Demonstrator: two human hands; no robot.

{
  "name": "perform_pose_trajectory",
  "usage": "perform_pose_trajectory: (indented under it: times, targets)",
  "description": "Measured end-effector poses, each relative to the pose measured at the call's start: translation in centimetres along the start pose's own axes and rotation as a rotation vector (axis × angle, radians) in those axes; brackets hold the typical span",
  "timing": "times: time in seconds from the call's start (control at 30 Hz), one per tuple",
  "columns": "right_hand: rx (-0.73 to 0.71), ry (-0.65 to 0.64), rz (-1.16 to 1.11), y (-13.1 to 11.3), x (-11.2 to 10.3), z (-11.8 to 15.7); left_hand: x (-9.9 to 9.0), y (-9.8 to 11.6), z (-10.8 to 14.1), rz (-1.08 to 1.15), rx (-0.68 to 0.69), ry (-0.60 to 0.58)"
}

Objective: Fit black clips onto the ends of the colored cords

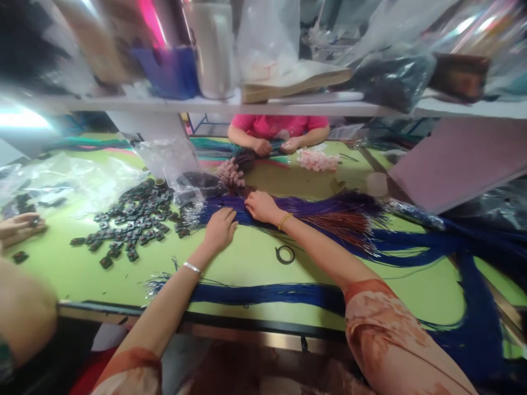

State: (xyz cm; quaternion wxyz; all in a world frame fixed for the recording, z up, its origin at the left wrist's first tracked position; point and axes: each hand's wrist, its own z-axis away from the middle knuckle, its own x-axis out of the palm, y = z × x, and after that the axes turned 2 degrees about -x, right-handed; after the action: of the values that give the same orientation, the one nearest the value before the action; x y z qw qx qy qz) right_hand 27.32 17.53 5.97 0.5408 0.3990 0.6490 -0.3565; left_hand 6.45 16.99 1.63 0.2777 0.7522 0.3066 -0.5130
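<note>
A bundle of dark blue and purple wires lies across the middle of the green table. My left hand, with a silver bangle at the wrist, rests at the bundle's left part, fingers together and pointing up. Beside it on the right, my right hand, with a yellow bracelet, has its fingers curled down onto the same bundle; what is under the fingertips is hidden. Brown-red wires lie under the right end of the bundle. Nearer the front edge is another blue wire bundle. A black tape ring lies between them.
Small black parts are heaped at the left, near a co-worker's hand. Opposite, a person in pink handles wires. A loaded shelf crosses above the table; a pink board leans at right.
</note>
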Motion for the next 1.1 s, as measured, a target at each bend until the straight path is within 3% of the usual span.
perform_pose_trajectory:
  times: [0.2,0.47,0.63,0.77,0.97,1.1]
  targets:
    - [0.010,-0.031,-0.025,-2.5,0.3,-4.1,1.4,-2.3,-1.5,-0.122,-0.082,-0.024]
    - [0.096,-0.104,0.009,-3.4,1.7,-9.5,1.2,-1.7,-1.2,-0.078,-0.109,0.042]
    - [0.070,-0.170,-0.044,-2.5,2.5,-10.4,1.4,-1.6,-1.1,-0.030,-0.135,0.091]
    - [-0.018,-0.123,-0.041,-2.1,2.5,-10.5,1.6,-1.7,-1.1,-0.014,-0.142,0.096]
    - [-0.012,-0.231,-0.144,-2.1,1.9,-10.9,1.7,-1.6,-0.9,0.002,-0.154,0.110]
    - [-0.033,-0.237,-0.160,-2.0,0.7,-11.6,1.5,-1.3,-0.8,0.008,-0.175,0.098]
